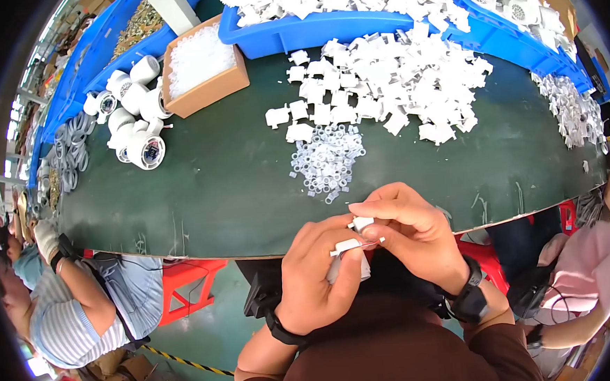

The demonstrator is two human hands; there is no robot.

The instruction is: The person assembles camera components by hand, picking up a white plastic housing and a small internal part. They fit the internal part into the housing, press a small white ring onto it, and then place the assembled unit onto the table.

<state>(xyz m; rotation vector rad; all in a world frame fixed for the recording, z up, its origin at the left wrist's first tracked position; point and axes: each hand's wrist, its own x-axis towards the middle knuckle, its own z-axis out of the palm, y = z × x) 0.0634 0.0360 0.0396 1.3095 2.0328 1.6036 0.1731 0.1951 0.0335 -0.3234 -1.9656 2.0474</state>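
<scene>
Just past the table's front edge, my left hand [314, 274] is closed around a small white plastic part [348, 246], held between thumb and fingers. More of something white shows below that thumb, mostly hidden by the hand. My right hand [420, 238] pinches a second small white plastic piece [362, 223] with thumb and forefinger, close against the left fingertips. A thin reddish wire with a tiny white end [381, 239] runs between the two hands. Beyond them lies a heap of small translucent rings [327, 160], with a large pile of white plastic housings [389, 80] behind it.
Blue bins [289, 38] line the back of the green table [214, 196]. A cardboard box [208, 91] of clear small parts stands beside white camera-like housings [134, 106]. Grey cable coils [72, 145] lie far left, bagged parts [569, 111] far right. People sit on both sides.
</scene>
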